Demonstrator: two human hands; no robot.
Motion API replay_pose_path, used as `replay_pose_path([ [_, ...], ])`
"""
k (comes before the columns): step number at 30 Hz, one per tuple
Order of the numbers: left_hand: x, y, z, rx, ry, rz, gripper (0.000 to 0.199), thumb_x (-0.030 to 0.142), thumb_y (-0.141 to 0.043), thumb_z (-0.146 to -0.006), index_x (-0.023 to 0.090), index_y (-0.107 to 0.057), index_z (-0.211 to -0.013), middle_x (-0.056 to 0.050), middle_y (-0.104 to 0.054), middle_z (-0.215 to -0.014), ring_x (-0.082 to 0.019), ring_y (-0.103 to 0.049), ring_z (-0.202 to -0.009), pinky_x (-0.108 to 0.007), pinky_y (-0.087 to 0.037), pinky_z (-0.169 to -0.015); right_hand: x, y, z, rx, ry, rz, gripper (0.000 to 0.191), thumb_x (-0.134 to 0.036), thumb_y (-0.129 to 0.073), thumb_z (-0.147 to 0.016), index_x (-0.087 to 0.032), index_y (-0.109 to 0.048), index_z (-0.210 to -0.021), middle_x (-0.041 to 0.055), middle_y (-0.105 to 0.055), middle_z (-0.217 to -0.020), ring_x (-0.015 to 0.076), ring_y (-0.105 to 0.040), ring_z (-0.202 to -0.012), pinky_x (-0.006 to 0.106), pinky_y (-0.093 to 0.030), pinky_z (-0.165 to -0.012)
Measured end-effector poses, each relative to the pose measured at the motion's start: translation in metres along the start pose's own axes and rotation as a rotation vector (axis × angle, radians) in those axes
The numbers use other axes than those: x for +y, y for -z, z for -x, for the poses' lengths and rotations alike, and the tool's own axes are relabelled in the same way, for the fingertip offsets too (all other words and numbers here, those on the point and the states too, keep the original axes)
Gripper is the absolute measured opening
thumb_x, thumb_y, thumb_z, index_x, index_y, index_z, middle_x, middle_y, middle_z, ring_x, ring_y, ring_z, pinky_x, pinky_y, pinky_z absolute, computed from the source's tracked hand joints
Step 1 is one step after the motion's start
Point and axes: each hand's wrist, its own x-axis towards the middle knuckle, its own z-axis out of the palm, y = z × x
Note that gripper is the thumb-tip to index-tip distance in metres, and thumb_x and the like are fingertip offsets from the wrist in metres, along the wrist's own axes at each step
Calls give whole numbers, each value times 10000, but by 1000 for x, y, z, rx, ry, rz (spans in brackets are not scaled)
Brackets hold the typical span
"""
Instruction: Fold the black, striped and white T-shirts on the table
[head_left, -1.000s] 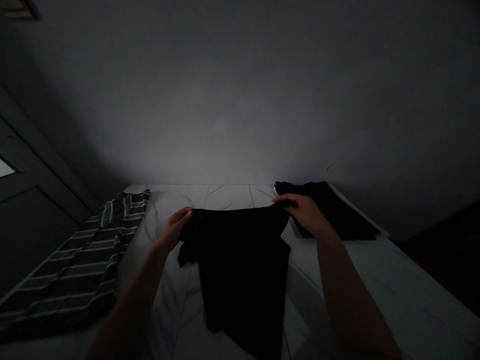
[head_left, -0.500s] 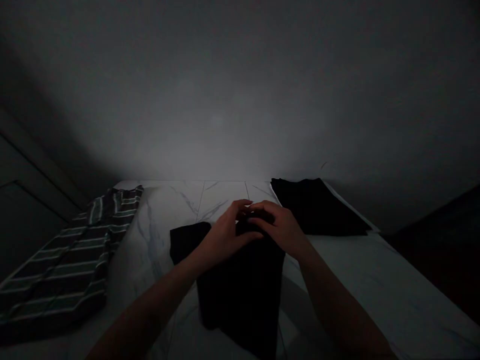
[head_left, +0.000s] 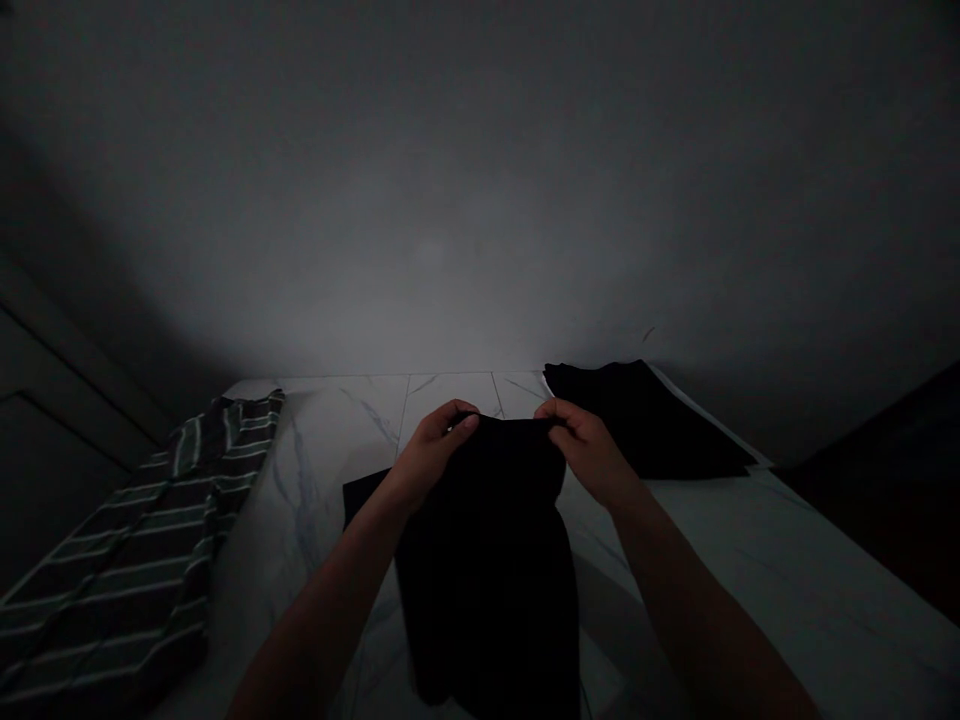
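Now both hands are busy: left hand point(head_left: 435, 445) and right hand point(head_left: 585, 450) each have fingers and thumb pinched on the top edge of the black garment point(head_left: 495, 560), dead ahead, its body dropping towards six o'clock over the bench point(head_left: 712, 540). A flap juts out at ten o'clock, so this piece looks only partway there, neither flat nor squared off yet! Between one and two, dark cloth point(head_left: 645, 420) lies flat, seemingly settled; at nine, a striped garment point(head_left: 150, 540) lies spread, no hand on it.
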Motion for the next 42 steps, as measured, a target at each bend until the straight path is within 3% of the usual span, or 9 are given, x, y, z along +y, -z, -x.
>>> replay_pose_path([
  [3, -1, 0, -4, -65, -38, 38, 233, 404, -649, -834, 200, -560, -906, 7, -578, -774, -119, -533, -693, -242, -442, -650, -8, 1, 1, -34, -21, -169, 123, -254, -451, -771, -236, -573, -778, -31, -503, -637, 133, -461, -562, 251, -359, -515],
  [9, 2, 2, -3, -131, -271, -59, 133, 196, -627, -796, 202, -579, -919, -33, -630, -918, -161, -592, -881, -305, -478, -822, -26, 11, 11, 26, 146, -24, 119, -352, -634, -817, -236, -660, -830, 11, -660, -811, 174, -596, -772, 309, -472, -742],
  [19, -1, -3, 1, -89, -384, -75, 73, 171, -588, -794, 200, -606, -860, -32, -667, -879, -150, -619, -843, -289, -494, -775, -30, 11, 19, 22, 189, 15, 144, -350, -530, -919, -240, -588, -846, 6, -620, -799, 161, -583, -764, 286, -473, -716],
  [24, 0, -10, 4, -71, -363, -80, 78, 142, -579, -787, 193, -618, -832, -28, -664, -849, -146, -613, -819, -290, -496, -766, -28, 8, 20, -170, 72, -52, 220, -431, -572, -901, -252, -635, -1013, 7, -653, -859, 156, -602, -737, 270, -477, -641],
  [27, 1, -14, 8, -108, -347, -93, 95, 133, -584, -783, 186, -615, -855, -19, -654, -854, -127, -601, -787, -262, -482, -734, -26, 5, 21, -244, 43, 9, 235, -467, -632, -857, -251, -693, -926, 0, -670, -784, 167, -611, -702, 279, -472, -621],
  [29, 2, -12, 7, -138, -299, -109, 141, 177, -628, -793, 187, -608, -933, -24, -655, -923, -115, -593, -774, -243, -472, -703, -23, 5, 20, -162, 55, 53, 252, -486, -636, -847, -248, -697, -793, 1, -667, -723, 181, -616, -692, 295, -480, -634],
  [32, -3, 5, -3, -232, -208, -138, 322, 284, -733, -767, 196, -593, -1044, -37, -650, -999, -122, -596, -797, -224, -463, -674, -15, 12, 14, 106, 66, 74, 256, -515, -664, -815, -264, -703, -786, 11, -682, -756, 217, -639, -749, 338, -508, -689],
  [37, -23, 58, -25, -359, -28, -317, 232, 349, -747, -727, 161, -626, -788, 2, -621, -769, -123, -574, -720, -214, -422, -610, 6, 51, -1, 602, -28, 15, 249, -511, -672, -805, -271, -697, -864, 45, -683, -863, 302, -649, -918, 430, -510, -792],
  [42, -32, 91, -30, -343, 108, -301, 281, 372, -768, -640, 166, -589, -706, 34, -557, -648, -104, -509, -589, -214, -359, -527, 23, 92, -7, 845, -101, 26, 229, -504, -618, -842, -280, -670, -838, 56, -663, -928, 358, -616, -1043, 480, -470, -890],
])
